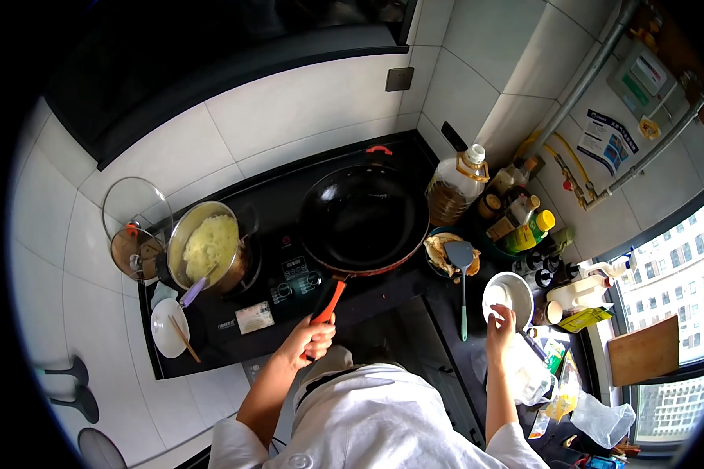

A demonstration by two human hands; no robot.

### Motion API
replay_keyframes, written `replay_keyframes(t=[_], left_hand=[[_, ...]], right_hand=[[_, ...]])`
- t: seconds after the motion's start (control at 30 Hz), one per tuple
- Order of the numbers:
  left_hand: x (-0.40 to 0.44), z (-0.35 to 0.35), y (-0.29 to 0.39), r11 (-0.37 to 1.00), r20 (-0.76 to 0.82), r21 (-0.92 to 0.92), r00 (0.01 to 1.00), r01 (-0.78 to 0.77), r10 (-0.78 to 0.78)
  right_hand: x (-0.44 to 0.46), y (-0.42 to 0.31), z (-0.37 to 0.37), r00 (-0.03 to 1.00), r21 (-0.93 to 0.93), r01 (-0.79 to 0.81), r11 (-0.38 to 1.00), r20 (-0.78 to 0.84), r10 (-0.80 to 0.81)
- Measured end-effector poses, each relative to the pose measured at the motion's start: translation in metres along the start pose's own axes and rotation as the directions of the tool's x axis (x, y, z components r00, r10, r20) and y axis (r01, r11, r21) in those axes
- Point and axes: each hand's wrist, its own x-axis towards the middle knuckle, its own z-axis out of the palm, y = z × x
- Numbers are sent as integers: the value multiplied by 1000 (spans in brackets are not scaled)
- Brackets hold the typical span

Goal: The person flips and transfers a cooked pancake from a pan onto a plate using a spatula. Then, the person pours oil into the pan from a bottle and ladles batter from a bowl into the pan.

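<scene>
— Since the left hand (311, 342) is wrapped round the red-and-black handle (333, 299), is that a solid hold on the wok (360, 219)?
— Looks it. Fingers closed, thumb side up the grip. Wok's on the right part of the hob (279, 275), handle toward the person, no food visible inside.
— Heavy?
— My read: stiff, fairly heavy, bowl-heavy. Held by the handle alone, it'd load the wrist and want to roll. Far side has a small red loop (379, 149); use both for a level lift. Keep skin off the rim, may be hot. Dark inner face is shiny, likely slick.
— Right hand (501, 327)?
— Fingers bent at the near rim of the pale round pot (519, 291), on the counter (438, 313). Can't tell if pinching or just touching.
— How would that one handle?
— Probably light, rigid, hard to break. Easy to skid or tip from one side. Take opposite sides of the wall, or a full rim pinch. Spatula (461, 256) lies just beside; mind its handle.
</scene>
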Motion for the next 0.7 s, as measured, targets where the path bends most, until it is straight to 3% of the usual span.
replay_keyframes(t=[0.3, 0.4, 0.7], left_hand=[[-34, -48, -31, 999, -126, -25, 991, -45, 41], [-40, -22, -19, 974, -186, 190, 970, -121, 157], [11, -28, -31, 967, -108, 107, 964, -232, 244]], right_hand=[[6, -10, 14, 999, -7, 19, 1000, 27, -19], [6, -4, 14, 999, 6, 30, 1000, 32, -30], [-13, 8, -7, 1000, 18, 5, 1000, -10, -4]])
